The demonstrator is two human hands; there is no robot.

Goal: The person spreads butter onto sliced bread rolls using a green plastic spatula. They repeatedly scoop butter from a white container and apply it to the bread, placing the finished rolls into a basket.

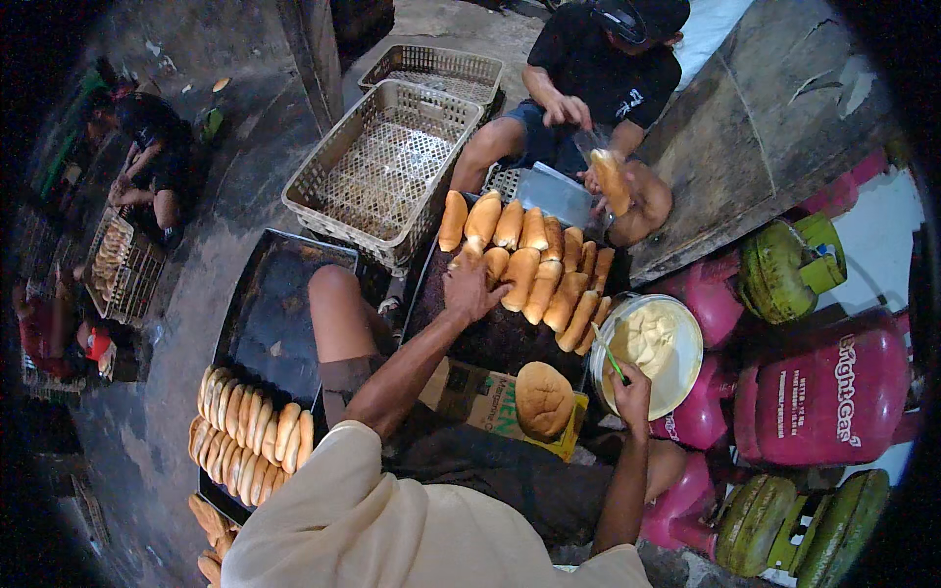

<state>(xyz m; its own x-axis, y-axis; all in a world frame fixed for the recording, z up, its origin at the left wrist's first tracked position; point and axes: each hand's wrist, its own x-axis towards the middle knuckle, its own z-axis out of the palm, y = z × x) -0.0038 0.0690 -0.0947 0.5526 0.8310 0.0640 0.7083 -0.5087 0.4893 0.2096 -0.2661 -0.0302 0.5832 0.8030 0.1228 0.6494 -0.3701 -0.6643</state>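
My left hand point(470, 290) reaches over the left end of the nearer row of bread rolls point(520, 279) on a dark baking tray point(426, 301). Its fingers touch a roll there, and the thumb is spread to the right; whether they grip it is hidden. In my right hand point(631, 397) is the green handle of a thin spreading tool point(612, 356), whose pale end points up past the rim of a white bucket point(700, 331). Pale yellow cream point(647, 334) fills much of the bucket. A round flat bun point(544, 400) rests on a cardboard box point(470, 389) before me.
Across the tray a person point(603, 81) holds a roll point(612, 182) and a clear bag. Plastic crates point(382, 162) stand at back left. Split-looking rolls point(250, 434) line another black tray point(283, 309) at left. Pink gas cylinders point(816, 389) and green ones point(779, 272) crowd the right.
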